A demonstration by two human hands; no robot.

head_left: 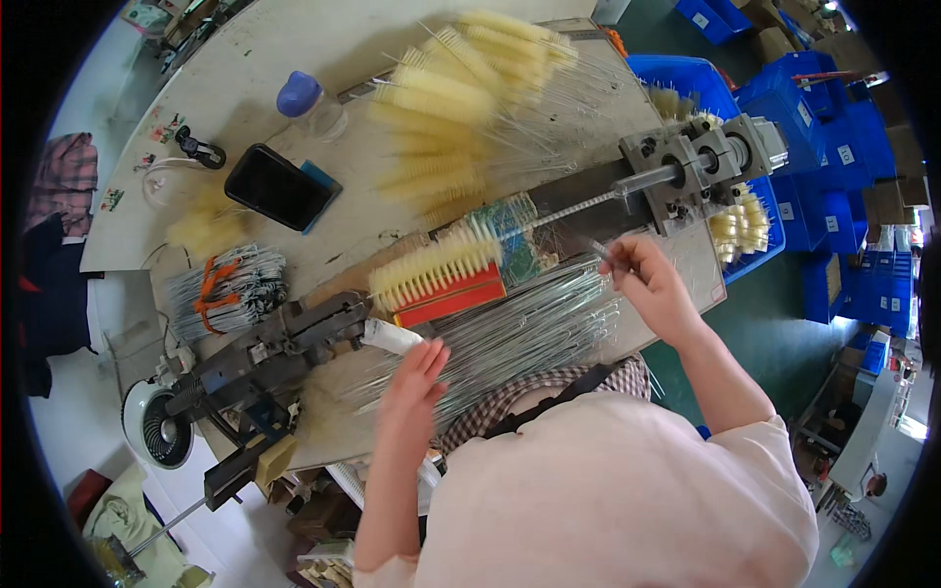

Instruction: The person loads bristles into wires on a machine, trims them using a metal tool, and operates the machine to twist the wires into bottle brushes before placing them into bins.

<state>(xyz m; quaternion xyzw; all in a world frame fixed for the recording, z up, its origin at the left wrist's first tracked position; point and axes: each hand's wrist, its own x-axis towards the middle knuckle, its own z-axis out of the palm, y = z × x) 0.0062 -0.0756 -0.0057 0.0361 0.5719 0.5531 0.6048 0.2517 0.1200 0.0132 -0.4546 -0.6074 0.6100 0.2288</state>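
Half curled, the right hand (pixel 655 289) was over the right end of a pile of loose wires (pixel 529 323); a blurred thin piece showed at its fingertips, but whether it was gripped I cannot tell. Fingers extended and nothing visible in it, the left hand (pixel 416 380) was near a white-wrapped piece (pixel 392 336). Beyond both, a cream bristle brush (pixel 436 267) lay above a red block (pixel 451 297), its twisted wire running right to a metal spindle (pixel 647 180). A dark clamp (pixel 284 338) blocked the left. On the far counter (pixel 225 98) were heaped brushes (pixel 441 93), a purple-lidded bottle (pixel 310 104), a black phone (pixel 279 186) and, nearer left, an orange-tied wire bundle (pixel 225 294). A blue bin (pixel 686 71) stood right.
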